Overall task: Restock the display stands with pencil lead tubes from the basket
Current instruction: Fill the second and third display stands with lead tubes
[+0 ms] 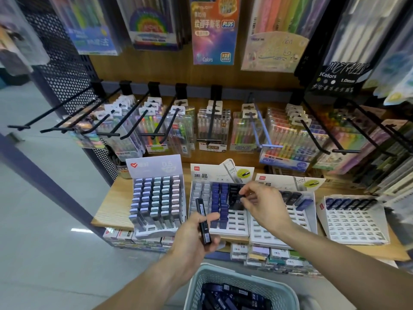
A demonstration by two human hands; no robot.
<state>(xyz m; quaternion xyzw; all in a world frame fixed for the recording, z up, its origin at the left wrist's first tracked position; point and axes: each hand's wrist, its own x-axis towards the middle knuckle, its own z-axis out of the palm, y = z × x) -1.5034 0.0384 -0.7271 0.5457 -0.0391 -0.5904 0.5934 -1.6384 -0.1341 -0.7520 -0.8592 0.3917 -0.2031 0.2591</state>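
Black lead tube (pixel 203 222) upright in left hand (pixel 194 238) fingers curled round it, right hand (pixel 262 203) fingers pinching another tube (pixel 241 195) at stand (pixel 220 229)

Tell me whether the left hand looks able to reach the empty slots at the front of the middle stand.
Probably yes. The left hand, gripping a black lead tube, hovers just before the middle stand, and nothing lies between it and those empty slots.

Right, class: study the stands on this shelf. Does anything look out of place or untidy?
Mostly orderly. On the third stand, a few dark tubes lie slanted across the top rows rather than upright in slots. The left hand holds a black tube; the right hand pinches another over the second stand.
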